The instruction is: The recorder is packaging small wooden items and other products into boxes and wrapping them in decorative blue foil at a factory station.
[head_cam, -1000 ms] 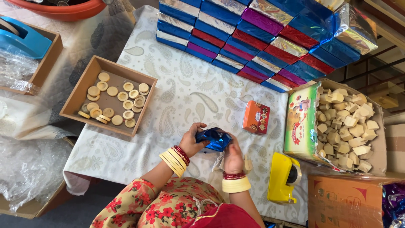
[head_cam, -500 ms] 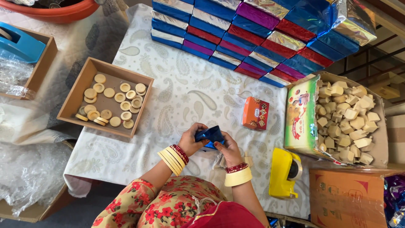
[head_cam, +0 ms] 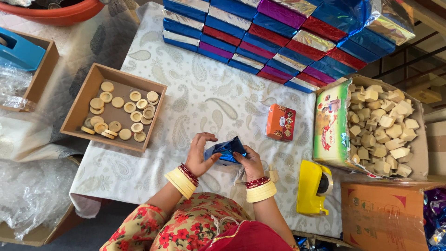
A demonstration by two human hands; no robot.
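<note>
- We see our left hand (head_cam: pixel 200 155) and right hand (head_cam: pixel 251 162) meeting over the near edge of the table (head_cam: pixel 204 97); both wrists carry yellow and red bangles.
- Between them sits a small block wrapped in shiny blue foil (head_cam: pixel 226 151). Right hand pinches its right side with fingertips; left hand grips its left end with the thumb, fingers curled above it.
- The blue foil block is lifted just above the paisley cloth, roughly centred along the near side.
- Just beside our right wrist, a few pale small blocks (head_cam: pixel 272 174) lie on the cloth.
- To the right, near the table's edge: a yellow tape dispenser (head_cam: pixel 313 186), lying free.
- Beyond the hands, a small orange carton (head_cam: pixel 280 122) rests alone on the cloth.
- Left of centre, a shallow cardboard tray (head_cam: pixel 88 97) holds pale round discs (head_cam: pixel 123 114), loosely scattered.
- Right side: an open printed box (head_cam: pixel 331 123) heaped with pale cube-like pieces (head_cam: pixel 381 125).
- Far edge: stacked foil-wrapped boxes (head_cam: pixel 283 35) in blue, red, purple and silver, in tight rows.
- Far left, off the table: a blue tape dispenser (head_cam: pixel 21 49) in a cardboard box.
</note>
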